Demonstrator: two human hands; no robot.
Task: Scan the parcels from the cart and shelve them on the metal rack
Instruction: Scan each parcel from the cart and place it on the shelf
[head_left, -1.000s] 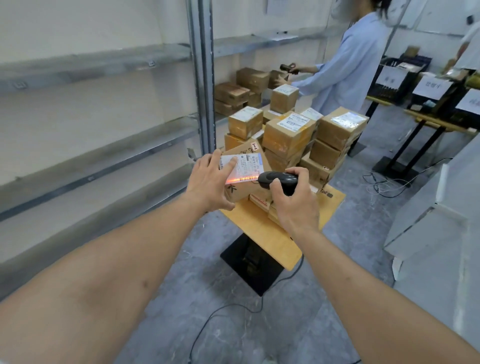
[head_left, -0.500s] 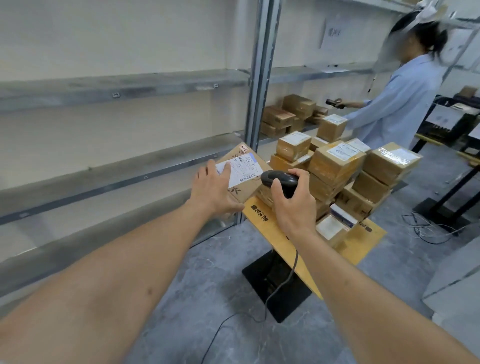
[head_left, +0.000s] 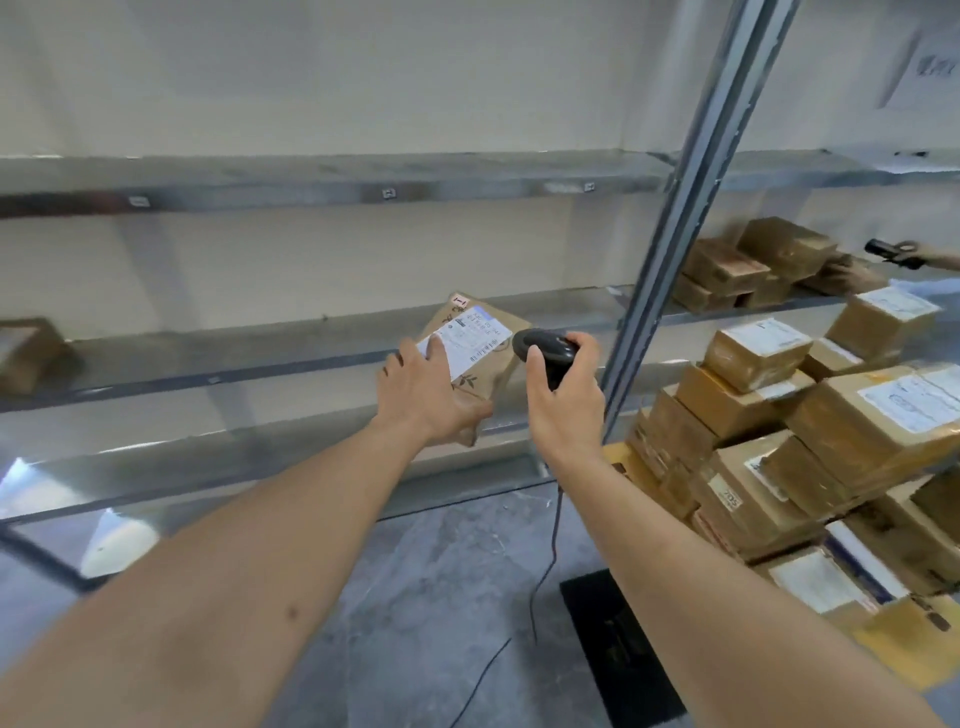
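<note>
My left hand (head_left: 423, 392) grips a small brown parcel (head_left: 480, 358) with a white shipping label, held tilted in front of the metal rack's middle shelf (head_left: 260, 358). My right hand (head_left: 563, 395) holds a black corded barcode scanner (head_left: 545, 347) just right of the parcel, its head turned toward the label. At the right, several taped cardboard parcels (head_left: 810, 441) are piled on the yellow-topped cart (head_left: 904, 649).
The rack's upright post (head_left: 691, 208) rises just right of my hands. More parcels (head_left: 748, 270) sit on the shelf beyond it, and one box (head_left: 28, 353) lies at far left. Another person's hand with a scanner (head_left: 896, 253) shows at the right edge. The scanner cable (head_left: 545, 561) hangs to the grey floor.
The parcel and both hands have moved left, away from the cart and toward the rack's middle shelf. The red scan light seen on the label one second ago is gone.
</note>
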